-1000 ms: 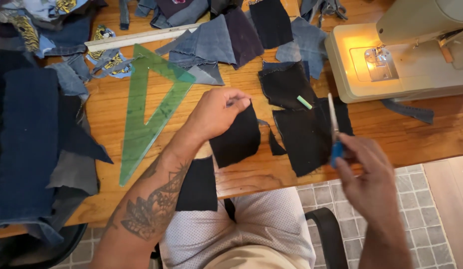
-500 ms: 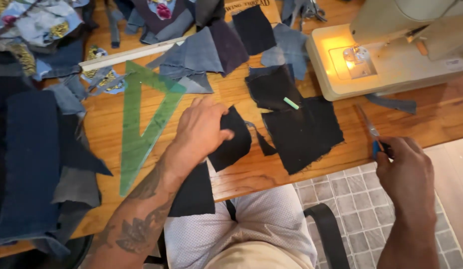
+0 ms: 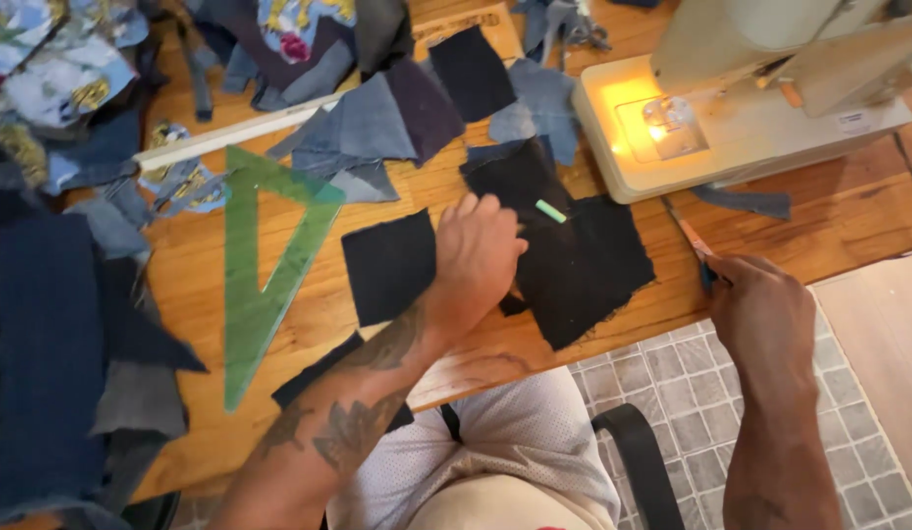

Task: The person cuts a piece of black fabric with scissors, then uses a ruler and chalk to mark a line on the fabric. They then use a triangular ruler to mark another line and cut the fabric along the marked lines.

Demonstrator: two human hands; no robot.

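Note:
My left hand (image 3: 479,257) rests palm down on the wooden table (image 3: 377,334), its fingers spread over black fabric pieces. A black fabric square (image 3: 389,265) lies flat just left of it. A larger black fabric piece (image 3: 584,270) lies to its right, with a small green chalk (image 3: 550,210) on top. My right hand (image 3: 760,309) is shut on scissors (image 3: 690,238), which point up towards the sewing machine (image 3: 741,108).
A green triangle ruler (image 3: 265,265) lies left of the black square, with a long white ruler (image 3: 230,132) behind it. Denim and patterned scraps (image 3: 53,324) are heaped on the left and far side. The machine's lamp is lit. A chair edge (image 3: 638,461) is below.
My left hand laid the black piece down flat and slid right onto the other black pieces. My right hand lowered the scissors towards the table edge by the machine.

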